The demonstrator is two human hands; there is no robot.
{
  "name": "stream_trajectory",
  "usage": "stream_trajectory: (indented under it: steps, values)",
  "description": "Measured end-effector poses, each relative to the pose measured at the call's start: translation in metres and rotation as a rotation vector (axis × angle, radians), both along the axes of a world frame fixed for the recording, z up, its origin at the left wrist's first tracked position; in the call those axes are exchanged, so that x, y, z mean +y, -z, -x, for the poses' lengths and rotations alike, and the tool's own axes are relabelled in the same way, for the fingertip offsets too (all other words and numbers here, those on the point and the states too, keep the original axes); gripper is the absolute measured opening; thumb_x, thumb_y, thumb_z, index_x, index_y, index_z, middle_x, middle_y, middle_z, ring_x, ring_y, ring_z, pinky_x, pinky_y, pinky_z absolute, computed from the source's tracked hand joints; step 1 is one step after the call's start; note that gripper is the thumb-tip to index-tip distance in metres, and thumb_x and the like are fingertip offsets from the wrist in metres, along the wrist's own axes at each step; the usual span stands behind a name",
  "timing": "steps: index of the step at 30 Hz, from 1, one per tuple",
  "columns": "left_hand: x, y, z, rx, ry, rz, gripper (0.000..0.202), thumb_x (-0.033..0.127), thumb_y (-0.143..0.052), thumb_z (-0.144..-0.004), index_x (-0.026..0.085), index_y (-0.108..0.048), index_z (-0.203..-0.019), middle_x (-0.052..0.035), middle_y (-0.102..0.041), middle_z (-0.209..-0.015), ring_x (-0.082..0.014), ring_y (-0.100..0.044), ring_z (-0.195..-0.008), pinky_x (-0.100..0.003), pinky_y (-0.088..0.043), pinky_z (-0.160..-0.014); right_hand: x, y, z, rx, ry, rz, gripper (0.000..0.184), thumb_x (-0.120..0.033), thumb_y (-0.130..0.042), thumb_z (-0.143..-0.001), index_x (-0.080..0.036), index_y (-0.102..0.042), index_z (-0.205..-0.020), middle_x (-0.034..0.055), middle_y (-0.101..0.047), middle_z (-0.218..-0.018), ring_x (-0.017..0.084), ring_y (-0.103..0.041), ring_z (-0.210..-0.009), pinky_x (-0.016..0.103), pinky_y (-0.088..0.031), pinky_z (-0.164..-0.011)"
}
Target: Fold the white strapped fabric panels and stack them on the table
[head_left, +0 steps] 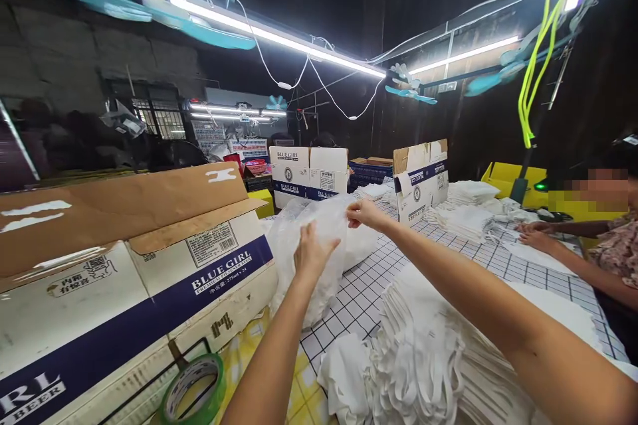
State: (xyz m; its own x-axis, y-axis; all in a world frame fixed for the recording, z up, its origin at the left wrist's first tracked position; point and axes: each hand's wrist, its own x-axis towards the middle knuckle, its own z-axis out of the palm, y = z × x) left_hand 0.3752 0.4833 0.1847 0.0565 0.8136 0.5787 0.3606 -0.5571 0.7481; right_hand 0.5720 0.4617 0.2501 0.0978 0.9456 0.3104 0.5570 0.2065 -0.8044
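Note:
A translucent plastic bag (294, 279) stands on the checked table in front of me, with something white inside that I cannot make out. My left hand (313, 254) lies against its near side, fingers spread and thumb apart. At the bag's upper right edge, my right hand (366, 214) pinches the plastic between thumb and fingers. Below my right forearm is a large pile of white cloth pieces (419, 345), folded and stacked.
An open Blue Girl carton (199, 279) fills the left, with a roll of green tape (199, 388) before it. Two more cartons, a middle carton (309, 169) and a right carton (423, 182), stand behind. A co-worker's hands (541, 236) rest by white cloth at right. Ceiling fans and cords hang above.

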Motion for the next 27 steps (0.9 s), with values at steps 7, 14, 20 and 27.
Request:
stream_trajectory:
  steps: [7,14,20,27]
  values:
    - [0.029,0.005,0.017,-0.063,0.190,0.255,0.022,0.039,-0.053,-0.073,0.018,-0.055,-0.069,0.0011,-0.056,-0.054,-0.0142,-0.059,-0.050,-0.022,-0.040,-0.051,-0.010,0.005,-0.014,-0.065,0.076,-0.020,0.008,-0.008,-0.055,-0.078,-0.012,-0.060,-0.073,-0.0021,-0.057,-0.049,0.009,-0.061,-0.048,0.016,-0.050,-0.045]
    - [0.045,0.010,0.041,-0.086,0.250,0.315,0.030,0.048,-0.051,-0.071,0.018,-0.053,-0.070,0.0051,-0.051,-0.047,-0.0135,-0.060,-0.049,-0.020,-0.039,-0.049,-0.012,0.019,-0.001,-0.226,0.065,0.015,0.004,-0.015,-0.060,-0.077,-0.015,-0.062,-0.080,0.0013,-0.065,-0.069,0.009,-0.061,-0.051,0.015,-0.045,-0.041]
    - [0.049,0.012,0.045,-0.074,0.213,0.298,0.027,0.045,-0.048,-0.073,0.019,-0.053,-0.070,0.0036,-0.056,-0.052,-0.0138,-0.061,-0.053,-0.021,-0.040,-0.052,-0.012,0.017,0.021,-0.405,0.180,-0.020,0.013,-0.020,-0.060,-0.078,-0.019,-0.062,-0.091,0.0013,-0.066,-0.079,0.010,-0.060,-0.062,0.019,-0.044,-0.055]
    - [0.044,0.017,0.037,-0.069,0.161,0.267,0.028,0.042,-0.047,-0.075,0.017,-0.060,-0.078,0.0006,-0.060,-0.055,-0.0151,-0.062,-0.057,-0.024,-0.043,-0.056,-0.025,0.010,0.036,-0.557,0.385,-0.007,0.020,-0.031,-0.055,-0.080,-0.018,-0.061,-0.095,0.0095,-0.065,-0.095,0.022,-0.058,-0.087,0.027,-0.042,-0.068]
